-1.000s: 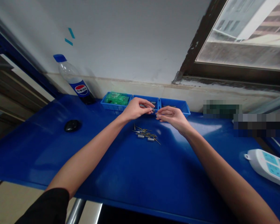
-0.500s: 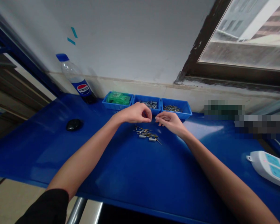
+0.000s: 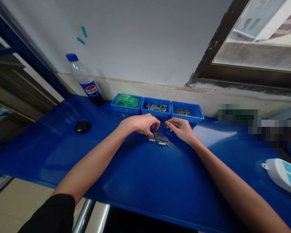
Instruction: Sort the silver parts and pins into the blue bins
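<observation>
A small heap of thin metal pins and short grey sleeves (image 3: 158,139) lies on the blue table (image 3: 135,174). My left hand (image 3: 140,124) hangs over the heap's left end, fingers curled down and pinched onto the pins. My right hand (image 3: 180,128) rests just right of the heap, fingers curled loosely, thumb and forefinger close together; whether anything is in them is hidden. Behind the hands stand three blue bins: one with green packets (image 3: 127,101), one with grey sleeves (image 3: 156,107), one with pins (image 3: 184,112).
A cola bottle with a blue cap (image 3: 86,81) stands at the wall on the left. A black mouse (image 3: 82,126) lies left of my arm. A white power strip (image 3: 285,174) is at the right edge. The window frame runs along the upper right.
Both hands have come down from in front of the bins to the table. My left hand now reaches into the heap; my right hand settled beside it.
</observation>
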A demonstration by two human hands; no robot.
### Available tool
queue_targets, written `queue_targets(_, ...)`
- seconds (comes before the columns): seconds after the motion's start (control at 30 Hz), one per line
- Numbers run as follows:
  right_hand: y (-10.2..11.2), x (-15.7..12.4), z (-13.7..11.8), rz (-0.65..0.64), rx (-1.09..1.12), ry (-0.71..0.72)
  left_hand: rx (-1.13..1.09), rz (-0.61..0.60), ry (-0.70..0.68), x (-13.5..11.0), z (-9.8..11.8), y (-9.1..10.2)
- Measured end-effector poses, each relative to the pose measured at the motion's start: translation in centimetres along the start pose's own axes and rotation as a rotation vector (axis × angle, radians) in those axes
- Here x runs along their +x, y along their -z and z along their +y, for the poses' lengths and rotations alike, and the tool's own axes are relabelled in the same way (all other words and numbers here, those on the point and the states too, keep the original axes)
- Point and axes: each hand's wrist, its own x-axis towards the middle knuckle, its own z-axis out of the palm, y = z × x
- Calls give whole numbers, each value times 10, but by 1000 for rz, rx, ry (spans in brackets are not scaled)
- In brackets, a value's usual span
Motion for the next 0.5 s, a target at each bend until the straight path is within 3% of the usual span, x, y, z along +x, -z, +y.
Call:
queue_targets(0.33, 3, -6, -7, 156, 11, 24, 69, -53, 43, 5, 17, -12)
queue_targets(0.5, -1, -14, -16, 263, 179, -31, 101, -83, 69, 4, 20, -10)
